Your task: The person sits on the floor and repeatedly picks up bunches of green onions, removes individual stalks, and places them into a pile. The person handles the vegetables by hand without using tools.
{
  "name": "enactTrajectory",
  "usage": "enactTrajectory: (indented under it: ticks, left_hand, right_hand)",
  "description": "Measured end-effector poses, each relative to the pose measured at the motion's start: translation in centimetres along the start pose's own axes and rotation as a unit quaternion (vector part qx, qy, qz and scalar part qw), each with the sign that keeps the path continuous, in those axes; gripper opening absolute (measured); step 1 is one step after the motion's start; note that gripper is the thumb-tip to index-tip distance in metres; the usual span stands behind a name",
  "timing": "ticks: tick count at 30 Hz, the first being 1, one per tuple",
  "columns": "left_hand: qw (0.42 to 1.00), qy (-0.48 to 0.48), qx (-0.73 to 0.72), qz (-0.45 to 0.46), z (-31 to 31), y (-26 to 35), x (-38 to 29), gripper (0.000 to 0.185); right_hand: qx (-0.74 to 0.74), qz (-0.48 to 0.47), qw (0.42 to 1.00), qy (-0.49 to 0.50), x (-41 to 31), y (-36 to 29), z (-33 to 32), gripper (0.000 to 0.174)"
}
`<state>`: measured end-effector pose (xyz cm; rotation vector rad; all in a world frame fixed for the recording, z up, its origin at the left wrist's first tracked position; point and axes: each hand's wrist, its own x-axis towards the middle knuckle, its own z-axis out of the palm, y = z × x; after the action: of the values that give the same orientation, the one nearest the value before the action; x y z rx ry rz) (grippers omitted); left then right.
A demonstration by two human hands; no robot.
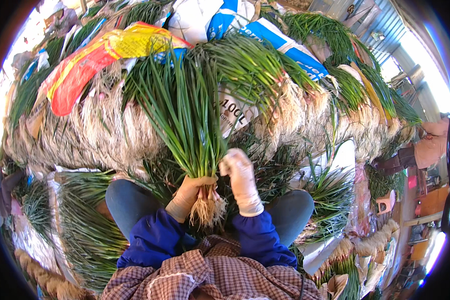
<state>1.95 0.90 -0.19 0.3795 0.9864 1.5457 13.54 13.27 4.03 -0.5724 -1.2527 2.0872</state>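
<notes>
My left hand [191,193], in a pale glove, is closed around the lower stems of a bunch of green onions [195,138]. Long green leaves fan out above the fist, and the pale roots [208,212] hang below it, over my lap. Just right of the bunch my gloved right hand [238,168] is raised with its fingers curled. Whether anything thin lies between those fingers cannot be told. Loose green leaves lie between my knees, behind both hands.
Ahead rises a long heap of green onions [243,63], roots facing me, partly under a red and yellow plastic bag [108,56]. More onions lie at left [86,225] and right [330,202]. A pink stool [386,202] and another person [427,146] are at far right.
</notes>
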Motion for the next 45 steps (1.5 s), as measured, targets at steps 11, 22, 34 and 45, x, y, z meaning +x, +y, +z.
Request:
enactTrajectory:
  ticks: [11,22,34,45]
  left_hand:
    - [0.966,-0.124,-0.218,0.061,2.4,4.6,-5.1,0.054]
    - [0.976,-0.094,-0.195,0.022,2.0,3.9,5.5,0.028]
    - [0.986,-0.128,-0.104,0.034,2.3,3.7,7.5,0.055]
    - [0.956,-0.08,-0.259,0.113,1.1,3.6,4.5,0.041]
  right_hand:
    - [-0.831,-0.236,0.449,0.229,21.8,-15.8,-10.1,0.026]
    - [-0.777,-0.109,0.592,0.182,21.5,-13.9,-12.9,0.039]
    - [-0.581,-0.201,0.788,-0.038,4.8,-7.3,-3.8,0.01]
    - [0.186,-0.074,0.959,0.2,1.5,-8.1,-10.8,0.022]
